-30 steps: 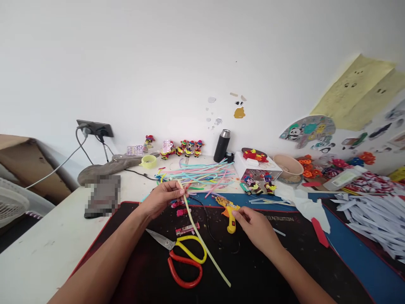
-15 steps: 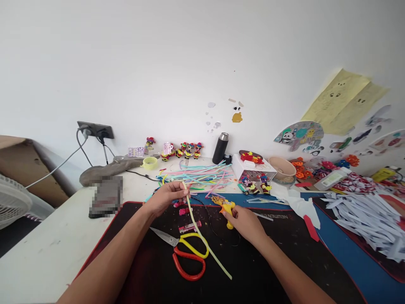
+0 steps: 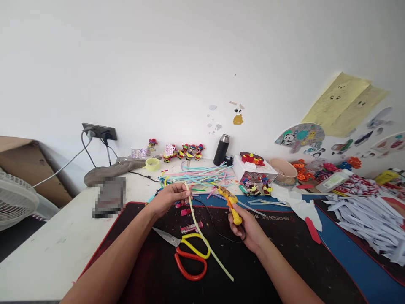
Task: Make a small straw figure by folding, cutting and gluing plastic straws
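Observation:
Pinched in my left hand (image 3: 172,197) is the upper end of a long pale-yellow pipe cleaner (image 3: 202,237), which hangs down and to the right over the black mat. My right hand (image 3: 248,226) grips the handle of a yellow hot glue gun (image 3: 232,207), its nozzle tilted up and to the left. The gun's black cord (image 3: 215,228) curves over the mat. Below my left hand lie scissors (image 3: 186,249) with one red and one yellow handle loop. Small pink pieces (image 3: 186,211) and a pink tube-like packet (image 3: 191,228) rest close by.
A pile of pastel pipe cleaners (image 3: 202,174) lies behind my hands. Small colourful figures (image 3: 191,152), a black flask (image 3: 222,150) and a white box (image 3: 253,169) stand along the wall. White strips (image 3: 368,226) cover the right side; a fan (image 3: 19,202) stands left.
My right hand has turned and raised the glue gun, so its nozzle points more upward and its handle shows more. My left hand still holds the pipe cleaner. The view has shifted slightly.

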`<state>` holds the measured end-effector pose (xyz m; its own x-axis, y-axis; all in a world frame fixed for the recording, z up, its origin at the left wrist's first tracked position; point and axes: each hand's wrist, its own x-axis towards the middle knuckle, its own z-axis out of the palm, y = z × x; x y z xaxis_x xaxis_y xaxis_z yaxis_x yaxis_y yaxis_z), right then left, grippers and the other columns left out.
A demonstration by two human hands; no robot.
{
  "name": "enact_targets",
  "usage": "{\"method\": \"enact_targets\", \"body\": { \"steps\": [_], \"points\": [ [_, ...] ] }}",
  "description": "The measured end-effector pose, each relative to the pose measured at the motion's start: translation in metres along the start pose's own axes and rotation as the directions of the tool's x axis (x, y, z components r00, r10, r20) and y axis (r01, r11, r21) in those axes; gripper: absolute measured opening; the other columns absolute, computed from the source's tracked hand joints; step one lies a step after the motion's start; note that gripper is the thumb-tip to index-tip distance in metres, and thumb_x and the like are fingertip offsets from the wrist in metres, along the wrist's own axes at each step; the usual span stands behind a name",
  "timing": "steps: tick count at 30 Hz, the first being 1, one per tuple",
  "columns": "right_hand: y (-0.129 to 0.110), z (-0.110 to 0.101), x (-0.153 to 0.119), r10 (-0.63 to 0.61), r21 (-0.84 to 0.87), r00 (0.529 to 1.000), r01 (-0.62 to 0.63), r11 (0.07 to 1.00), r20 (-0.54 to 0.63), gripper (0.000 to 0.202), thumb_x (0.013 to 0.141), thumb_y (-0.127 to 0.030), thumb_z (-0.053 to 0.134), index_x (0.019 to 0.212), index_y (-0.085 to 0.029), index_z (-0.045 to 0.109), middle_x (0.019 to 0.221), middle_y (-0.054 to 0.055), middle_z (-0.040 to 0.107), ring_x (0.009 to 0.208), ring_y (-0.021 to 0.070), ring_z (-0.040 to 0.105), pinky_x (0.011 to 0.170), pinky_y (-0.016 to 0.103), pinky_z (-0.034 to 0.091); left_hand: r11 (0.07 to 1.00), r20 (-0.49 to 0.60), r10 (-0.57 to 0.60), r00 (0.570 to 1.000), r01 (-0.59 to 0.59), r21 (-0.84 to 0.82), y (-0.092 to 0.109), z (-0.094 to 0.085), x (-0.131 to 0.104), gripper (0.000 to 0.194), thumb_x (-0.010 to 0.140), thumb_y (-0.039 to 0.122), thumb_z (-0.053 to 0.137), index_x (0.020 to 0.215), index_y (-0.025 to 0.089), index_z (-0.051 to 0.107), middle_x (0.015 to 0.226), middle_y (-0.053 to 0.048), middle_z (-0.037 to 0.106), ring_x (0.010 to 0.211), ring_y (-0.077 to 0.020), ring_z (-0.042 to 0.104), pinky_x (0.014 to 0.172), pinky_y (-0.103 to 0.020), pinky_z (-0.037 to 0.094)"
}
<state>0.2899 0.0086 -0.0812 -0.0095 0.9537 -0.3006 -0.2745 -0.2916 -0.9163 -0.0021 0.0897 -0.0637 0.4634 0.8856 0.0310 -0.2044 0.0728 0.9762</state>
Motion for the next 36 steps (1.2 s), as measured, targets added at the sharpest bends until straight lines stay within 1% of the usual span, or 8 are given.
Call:
{"method": "enact_targets", "body": {
  "steps": [5, 10, 15, 17, 19, 23, 28, 36],
  "points": [
    [0.005, 0.017, 0.009, 0.045, 0.243, 0.973, -0.101, 0.965, 0.227, 0.039, 0.082, -0.051, 0.08, 0.089, -0.016, 0.063, 0.06, -0.004, 0.058, 0.038, 0.0046, 0.043, 0.035, 0.016, 0.025, 1.0, -0.028, -0.014, 0.999, 0.014, -0.012, -0.003, 0.001, 0.001, 0.035, 0.074, 0.044, 0.088, 0.071, 0.016, 0.068, 0.066, -0.003, 0.067, 0.061, -0.0126, 0.055, 0.061, -0.025, 0.042],
    [0.002, 0.038, 0.025, 0.018, 0.242, 0.917, -0.123, 0.963, 0.398, 0.041, 0.083, -0.055, 0.078, 0.092, -0.016, 0.064, 0.061, -0.004, 0.058, 0.039, 0.0069, 0.047, 0.034, 0.018, 0.027, 0.999, -0.081, -0.03, 0.996, 0.028, -0.027, -0.003, 0.002, 0.003, 0.036, 0.073, 0.044, 0.089, 0.071, 0.016, 0.066, 0.064, -0.002, 0.065, 0.059, -0.0134, 0.055, 0.056, -0.025, 0.04],
    [-0.021, 0.064, 0.04, -0.045, 0.201, 0.847, -0.073, 0.977, 0.529, 0.042, 0.083, -0.056, 0.078, 0.087, -0.017, 0.063, 0.068, -0.002, 0.061, 0.042, 0.008, 0.053, 0.034, 0.018, 0.023, 0.999, -0.136, -0.01, 0.991, 0.005, -0.042, -0.004, -0.003, 0.005, 0.034, 0.074, 0.043, 0.089, 0.073, 0.017, 0.067, 0.064, -0.001, 0.064, 0.058, -0.0121, 0.053, 0.057, -0.025, 0.039],
    [-0.031, 0.076, 0.046, -0.066, 0.216, 0.814, -0.075, 0.973, 0.576, 0.047, 0.082, -0.06, 0.077, 0.101, -0.018, 0.066, 0.069, -0.002, 0.062, 0.042, 0.009, 0.054, 0.034, 0.018, 0.023, 0.999, -0.16, -0.007, 0.987, 0.0, -0.044, -0.004, -0.005, 0.005, 0.034, 0.074, 0.042, 0.089, 0.074, 0.016, 0.066, 0.065, 0.0, 0.064, 0.059, -0.0113, 0.052, 0.058, -0.025, 0.039],
    [-0.037, 0.089, 0.052, -0.058, 0.231, 0.813, -0.096, 0.968, 0.579, 0.047, 0.084, -0.059, 0.076, 0.104, -0.018, 0.068, 0.06, -0.005, 0.056, 0.039, 0.0077, 0.047, 0.035, 0.019, 0.024, 0.999, -0.177, -0.009, 0.984, 0.0, -0.053, -0.005, -0.005, 0.006, 0.035, 0.073, 0.042, 0.089, 0.074, 0.016, 0.066, 0.065, 0.0, 0.063, 0.059, -0.0109, 0.052, 0.058, -0.024, 0.038],
    [-0.031, 0.104, 0.069, -0.049, 0.237, 0.825, -0.105, 0.966, 0.564, 0.04, 0.086, -0.055, 0.076, 0.089, -0.016, 0.067, 0.047, -0.009, 0.044, 0.035, 0.0062, 0.038, 0.034, 0.019, 0.023, 0.998, -0.224, 0.005, 0.975, -0.018, -0.056, -0.006, -0.005, 0.007, 0.035, 0.073, 0.042, 0.09, 0.075, 0.017, 0.065, 0.063, 0.002, 0.06, 0.058, -0.0106, 0.05, 0.057, -0.024, 0.036],
    [-0.016, 0.092, 0.079, -0.137, 0.166, 0.89, 0.071, 0.984, 0.436, 0.046, 0.086, -0.061, 0.074, 0.09, -0.016, 0.067, 0.045, -0.009, 0.046, 0.033, 0.0077, 0.043, 0.034, 0.019, 0.022, 0.999, -0.284, 0.027, 0.959, -0.033, -0.019, -0.006, -0.006, 0.009, 0.036, 0.071, 0.043, 0.09, 0.075, 0.017, 0.065, 0.062, 0.003, 0.058, 0.056, -0.0102, 0.047, 0.057, -0.025, 0.035],
    [-0.012, 0.086, 0.077, -0.218, -0.075, 0.91, 0.26, 0.963, 0.354, 0.053, 0.084, -0.068, 0.071, 0.087, -0.016, 0.068, 0.041, -0.006, 0.052, 0.032, 0.0127, 0.05, 0.038, 0.023, 0.037, 0.992, -0.393, 0.07, 0.917, -0.021, 0.127, -0.005, -0.003, 0.012, 0.037, 0.065, 0.043, 0.092, 0.074, 0.017, 0.067, 0.061, 0.003, 0.061, 0.057, -0.0107, 0.048, 0.057, -0.024, 0.035]
  ]
}}
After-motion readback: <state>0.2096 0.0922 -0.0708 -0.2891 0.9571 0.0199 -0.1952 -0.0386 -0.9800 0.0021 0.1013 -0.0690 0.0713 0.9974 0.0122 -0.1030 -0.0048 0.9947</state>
